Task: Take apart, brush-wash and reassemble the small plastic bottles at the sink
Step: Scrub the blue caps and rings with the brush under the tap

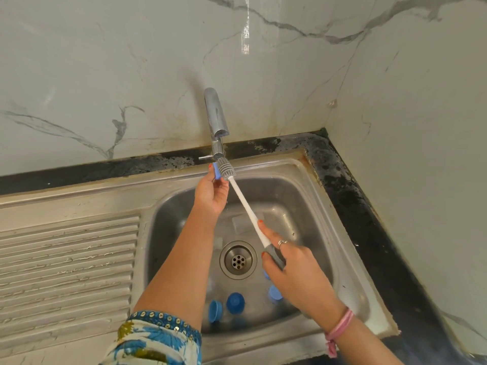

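My left hand point(210, 193) is raised under the chrome tap point(216, 119) and pinches a small blue bottle cap point(217, 172) between its fingertips. My right hand point(292, 270) grips the grey handle of a long white bottle brush point(246, 206). The brush's grey bristle head point(224, 168) lies against the blue cap just below the spout. Several blue caps point(235, 302) lie in the steel sink basin point(303, 180) near its front wall, beside clear bottle parts that are hard to make out.
The round drain point(238, 260) sits in the middle of the basin. A ribbed steel drainboard point(66, 264) extends to the left. Marble-patterned walls close in behind and on the right, above a dark, stained counter edge point(350, 196).
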The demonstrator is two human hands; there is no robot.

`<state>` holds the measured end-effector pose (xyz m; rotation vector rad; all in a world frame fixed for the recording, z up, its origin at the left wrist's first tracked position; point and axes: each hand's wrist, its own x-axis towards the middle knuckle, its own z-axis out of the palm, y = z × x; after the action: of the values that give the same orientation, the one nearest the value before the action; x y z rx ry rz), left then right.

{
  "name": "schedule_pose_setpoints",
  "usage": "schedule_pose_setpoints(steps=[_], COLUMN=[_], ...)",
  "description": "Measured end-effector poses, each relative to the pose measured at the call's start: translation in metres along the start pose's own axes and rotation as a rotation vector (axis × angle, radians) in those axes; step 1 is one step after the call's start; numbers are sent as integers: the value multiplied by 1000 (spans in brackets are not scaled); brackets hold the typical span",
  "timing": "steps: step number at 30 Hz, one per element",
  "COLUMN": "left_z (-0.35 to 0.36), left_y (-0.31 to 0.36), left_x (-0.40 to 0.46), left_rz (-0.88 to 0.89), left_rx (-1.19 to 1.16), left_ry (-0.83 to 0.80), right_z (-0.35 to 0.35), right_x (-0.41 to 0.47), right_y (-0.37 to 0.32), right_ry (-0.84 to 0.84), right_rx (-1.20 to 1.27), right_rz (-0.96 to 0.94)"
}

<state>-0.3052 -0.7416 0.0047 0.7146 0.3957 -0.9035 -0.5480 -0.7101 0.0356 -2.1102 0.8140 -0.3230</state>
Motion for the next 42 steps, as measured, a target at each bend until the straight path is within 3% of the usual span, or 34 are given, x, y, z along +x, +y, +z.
schedule_pose_setpoints(steps=[5,8,12,19,31,34,38,42], left_z=[-2,0,6,5,2,5,16,32], left_y=[5,10,8,9,20,19,17,11], left_x=[1,-2,-6,-4,-14,-15,-16,-21], left_rz=[-70,-61,-25,-29,10,-47,-69,-6], left_rx=[-93,45,156,-28,516,527,420,322], left_ry=[-18,-21,16,29,15,-59,-110,-145], right_z=[-20,-35,-45,-54,-55,-49,-46,-45], right_x=[6,8,8,4,15,20,26,28], right_y=[11,17,21,32,40,40,27,12], right_ry=[0,-5,17,59,188,197,83,-42], right_rx=[-15,-191,-206,-284,-768,-832,-643,97], right_rz=[32,32,11,32,-150,-156,-67,39])
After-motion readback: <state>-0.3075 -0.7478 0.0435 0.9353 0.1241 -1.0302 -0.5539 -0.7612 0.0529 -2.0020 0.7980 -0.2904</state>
